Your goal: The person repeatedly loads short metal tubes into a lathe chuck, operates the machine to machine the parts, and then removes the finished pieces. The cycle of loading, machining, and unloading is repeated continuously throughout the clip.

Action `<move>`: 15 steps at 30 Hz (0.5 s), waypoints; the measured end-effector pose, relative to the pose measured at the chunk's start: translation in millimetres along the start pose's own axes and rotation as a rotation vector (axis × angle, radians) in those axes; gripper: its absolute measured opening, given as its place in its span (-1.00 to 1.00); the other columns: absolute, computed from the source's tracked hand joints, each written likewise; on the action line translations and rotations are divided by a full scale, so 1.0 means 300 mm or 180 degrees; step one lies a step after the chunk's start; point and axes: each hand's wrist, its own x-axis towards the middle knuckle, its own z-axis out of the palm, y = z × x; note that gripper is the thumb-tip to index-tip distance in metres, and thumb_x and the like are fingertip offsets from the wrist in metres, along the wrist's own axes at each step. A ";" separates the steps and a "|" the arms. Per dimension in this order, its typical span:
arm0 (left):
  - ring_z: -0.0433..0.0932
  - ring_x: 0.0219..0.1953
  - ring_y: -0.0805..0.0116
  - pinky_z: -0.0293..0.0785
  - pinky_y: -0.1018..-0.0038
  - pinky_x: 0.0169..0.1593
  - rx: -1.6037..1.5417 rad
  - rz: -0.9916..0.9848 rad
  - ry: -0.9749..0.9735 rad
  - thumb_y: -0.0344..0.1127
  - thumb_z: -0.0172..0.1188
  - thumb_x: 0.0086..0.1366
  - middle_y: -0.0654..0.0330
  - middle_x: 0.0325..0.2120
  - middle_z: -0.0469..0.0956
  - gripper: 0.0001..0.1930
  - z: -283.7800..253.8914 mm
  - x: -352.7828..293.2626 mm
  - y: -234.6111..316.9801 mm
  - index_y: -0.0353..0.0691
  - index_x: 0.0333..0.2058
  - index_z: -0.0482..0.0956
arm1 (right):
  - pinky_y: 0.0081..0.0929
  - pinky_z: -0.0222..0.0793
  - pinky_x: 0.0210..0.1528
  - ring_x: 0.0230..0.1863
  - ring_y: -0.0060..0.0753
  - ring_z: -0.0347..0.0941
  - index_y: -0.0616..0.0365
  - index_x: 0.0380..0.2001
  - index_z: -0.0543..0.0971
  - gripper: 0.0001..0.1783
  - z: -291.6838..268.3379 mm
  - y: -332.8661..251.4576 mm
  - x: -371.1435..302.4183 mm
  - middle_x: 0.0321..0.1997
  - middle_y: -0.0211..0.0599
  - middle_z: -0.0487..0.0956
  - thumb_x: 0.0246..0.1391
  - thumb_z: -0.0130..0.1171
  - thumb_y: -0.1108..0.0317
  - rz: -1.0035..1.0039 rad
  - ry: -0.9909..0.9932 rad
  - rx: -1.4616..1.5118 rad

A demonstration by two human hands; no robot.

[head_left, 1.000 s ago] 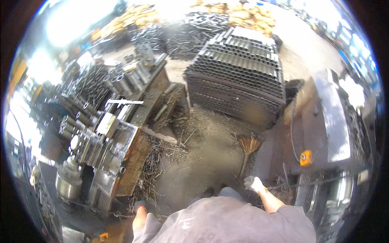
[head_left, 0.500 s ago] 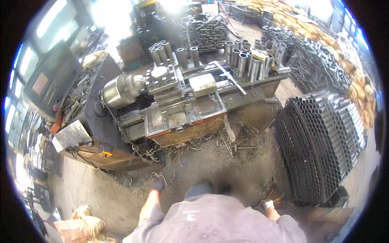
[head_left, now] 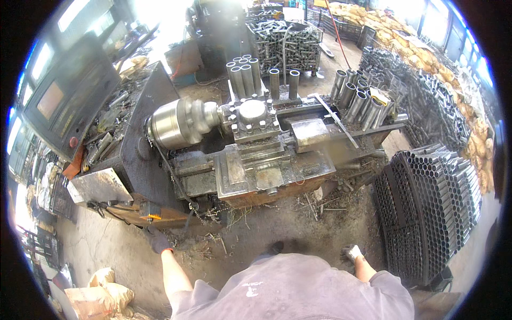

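My left hand [head_left: 158,241], in a dark glove with an orange cuff, reaches forward with its fingers stretched out. It is just below the orange-yellow switch [head_left: 152,217] on the lathe's front left, and I cannot tell whether it touches the machine. My right hand [head_left: 351,253], in a pale-backed glove, hangs at the right with curled fingers; nothing shows in it. Ahead stands the metal lathe, with a shiny stepped chuck [head_left: 178,124], a square tool post [head_left: 250,117] and a carriage [head_left: 272,178]. A metal caliper [head_left: 336,120] lies across the lathe's right part.
Steel tubes stand upright behind the tool post [head_left: 244,77] and at the lathe's right end [head_left: 362,101]. A rack of stacked tubes [head_left: 432,208] is close on my right. Metal shavings [head_left: 213,245] litter the floor. Brown sacks [head_left: 101,296] lie at the lower left.
My left hand has moved left and forward, toward the lathe's switch. My right hand has risen slightly. The view has shifted, so the lathe appears further right and lower.
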 end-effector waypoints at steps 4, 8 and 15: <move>0.38 0.41 -0.15 0.36 0.10 0.39 0.0557 0.0512 -0.0115 0.14 -0.17 0.62 -0.15 0.42 0.35 -0.32 0.028 0.063 -0.047 -0.22 0.47 0.28 | -0.24 0.65 -0.41 -0.36 -0.12 0.76 0.30 -0.13 0.66 -0.78 0.022 -0.007 0.007 -0.22 -0.09 0.74 0.25 0.24 0.38 0.0262 0.0153 -0.0207; 0.36 0.44 -0.09 0.36 0.14 0.41 0.2583 0.0766 -0.0777 0.09 -0.15 0.62 -0.09 0.47 0.29 -0.35 0.038 0.161 -0.082 -0.20 0.49 0.27 | -0.25 0.65 -0.44 -0.42 -0.20 0.76 0.31 -0.20 0.72 -0.72 -0.069 0.139 0.136 -0.25 -0.04 0.77 0.30 0.29 0.25 0.0399 0.0312 -0.0384; 0.51 0.24 0.04 0.47 0.22 0.27 -0.0228 0.1555 -0.0657 -0.02 0.04 0.53 -0.04 0.28 0.46 -0.45 0.508 -0.121 0.267 -0.27 0.32 0.42 | -0.10 0.46 -0.34 -0.38 -0.07 0.59 -0.11 -0.45 0.63 -0.88 -0.293 0.220 0.274 -0.45 -0.28 0.62 0.05 0.26 0.15 -0.2110 0.0843 -0.3929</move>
